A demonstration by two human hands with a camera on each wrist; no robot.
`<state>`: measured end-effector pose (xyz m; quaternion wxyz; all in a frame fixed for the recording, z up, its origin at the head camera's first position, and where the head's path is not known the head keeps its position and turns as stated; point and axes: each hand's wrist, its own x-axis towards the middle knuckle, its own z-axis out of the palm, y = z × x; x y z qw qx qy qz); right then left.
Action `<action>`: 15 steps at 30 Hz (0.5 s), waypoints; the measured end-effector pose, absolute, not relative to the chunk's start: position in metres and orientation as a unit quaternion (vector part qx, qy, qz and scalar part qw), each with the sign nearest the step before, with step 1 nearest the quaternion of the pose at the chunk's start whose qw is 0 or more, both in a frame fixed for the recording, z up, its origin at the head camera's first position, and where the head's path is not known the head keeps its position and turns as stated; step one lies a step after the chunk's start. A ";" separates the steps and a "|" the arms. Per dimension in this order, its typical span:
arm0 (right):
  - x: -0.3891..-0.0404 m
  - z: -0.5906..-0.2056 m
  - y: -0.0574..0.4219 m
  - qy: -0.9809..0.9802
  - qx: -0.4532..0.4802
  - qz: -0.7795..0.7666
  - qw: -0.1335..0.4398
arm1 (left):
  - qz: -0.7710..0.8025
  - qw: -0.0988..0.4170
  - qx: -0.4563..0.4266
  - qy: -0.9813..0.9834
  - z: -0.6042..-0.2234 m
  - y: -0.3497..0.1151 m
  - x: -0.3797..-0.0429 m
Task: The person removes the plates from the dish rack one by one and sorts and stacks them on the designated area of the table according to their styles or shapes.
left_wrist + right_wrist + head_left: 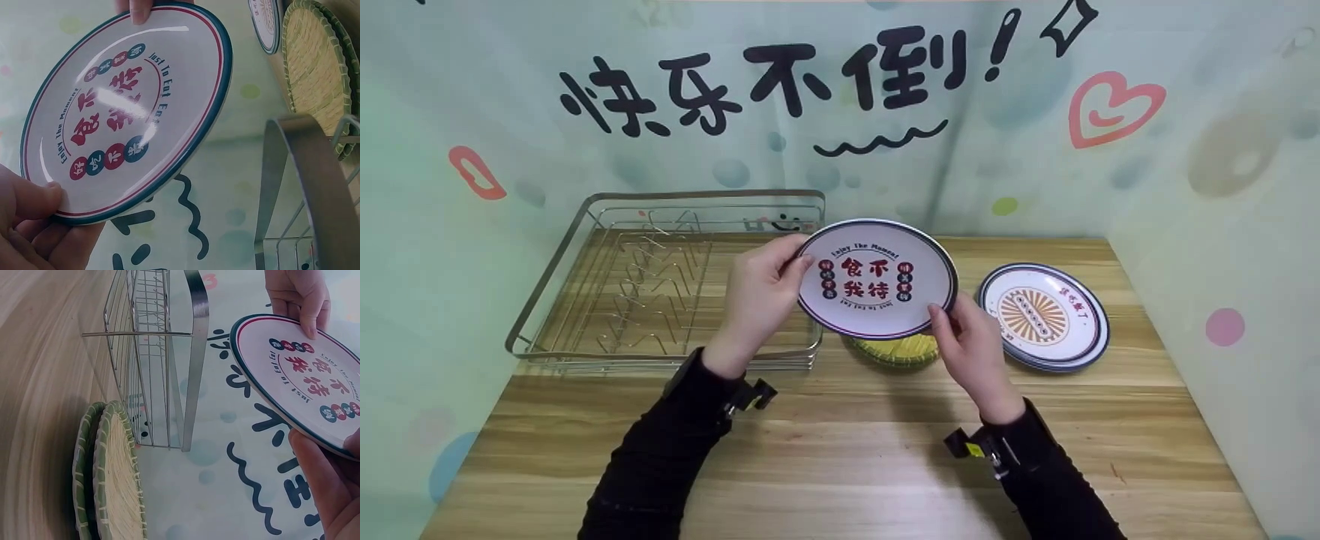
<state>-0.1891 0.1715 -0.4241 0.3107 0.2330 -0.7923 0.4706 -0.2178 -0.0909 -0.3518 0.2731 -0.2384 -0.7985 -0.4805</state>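
Observation:
A white plate with a dark blue rim and red lettering is held up above the table, its printed face toward the head camera. At its left edge my left hand pinches the rim, thumb on the face and fingers behind. My right hand grips the lower right edge the same way. In the left wrist view, the plate fills much of the picture, with the left thumb on its rim. The right wrist view shows both hands at opposite sides of the plate.
A metal wire dish rack stands on the wooden table at the left. Under the held plate, partly hidden, are woven round trays. To the right lies a stack of plates, the top one with an orange sunburst. A printed curtain hangs behind.

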 end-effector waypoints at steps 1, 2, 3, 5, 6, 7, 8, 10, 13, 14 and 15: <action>-0.189 -0.424 0.172 -0.792 0.232 0.475 0.306 | -0.480 0.271 -0.237 -0.800 -0.352 -0.091 -0.218; -0.189 -0.424 0.172 -0.792 0.229 0.478 0.302 | -0.481 0.267 -0.236 -0.801 -0.353 -0.091 -0.218; -0.188 -0.423 0.172 -0.793 0.226 0.481 0.298 | -0.483 0.262 -0.235 -0.802 -0.353 -0.091 -0.218; -0.188 -0.423 0.172 -0.790 0.222 0.497 0.283 | -0.488 0.247 -0.233 -0.804 -0.354 -0.090 -0.218; -0.188 -0.422 0.173 -0.787 0.220 0.506 0.276 | -0.491 0.240 -0.232 -0.805 -0.354 -0.090 -0.217; -0.188 -0.422 0.173 -0.784 0.218 0.515 0.269 | -0.493 0.232 -0.232 -0.806 -0.354 -0.090 -0.217; -0.188 -0.422 0.174 -0.781 0.216 0.523 0.262 | -0.495 0.226 -0.233 -0.806 -0.354 -0.090 -0.217; -0.188 -0.423 0.176 -0.776 0.211 0.537 0.254 | -0.492 0.219 -0.238 -0.808 -0.355 -0.090 -0.216; -0.187 -0.423 0.179 -0.773 0.201 0.547 0.252 | -0.483 0.209 -0.248 -0.813 -0.355 -0.090 -0.216; -0.187 -0.423 0.180 -0.773 0.196 0.548 0.253 | -0.477 0.206 -0.250 -0.817 -0.356 -0.091 -0.216; -0.187 -0.423 0.182 -0.772 0.190 0.551 0.252 | -0.468 0.203 -0.250 -0.823 -0.356 -0.092 -0.215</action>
